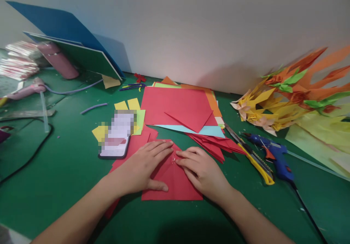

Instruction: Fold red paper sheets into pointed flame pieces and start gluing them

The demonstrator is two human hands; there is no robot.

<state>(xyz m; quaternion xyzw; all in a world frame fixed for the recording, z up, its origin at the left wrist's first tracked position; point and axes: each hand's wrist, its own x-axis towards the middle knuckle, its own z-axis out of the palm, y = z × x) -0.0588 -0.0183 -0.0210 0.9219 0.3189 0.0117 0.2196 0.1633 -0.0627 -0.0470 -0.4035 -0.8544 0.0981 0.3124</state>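
A red sheet of paper [175,185] lies on the green table [65,171] in front of me, partly folded. My left hand [143,169] rests flat on its left half, fingers stretched toward the centre fold. My right hand [201,171] lies on the right half, fingertips pressing the same fold, where a small shiny spot shows. The two hands' fingertips nearly meet. A phone [116,142] with a blurred screen lies just left of my left hand.
A stack of red, orange and light blue sheets [180,109] lies behind the hands. A yellow utility knife [254,160] and blue glue gun [273,156] sit to the right, before a pile of paper flowers [287,98]. A pink glue gun [30,89], cords and boards are at left.
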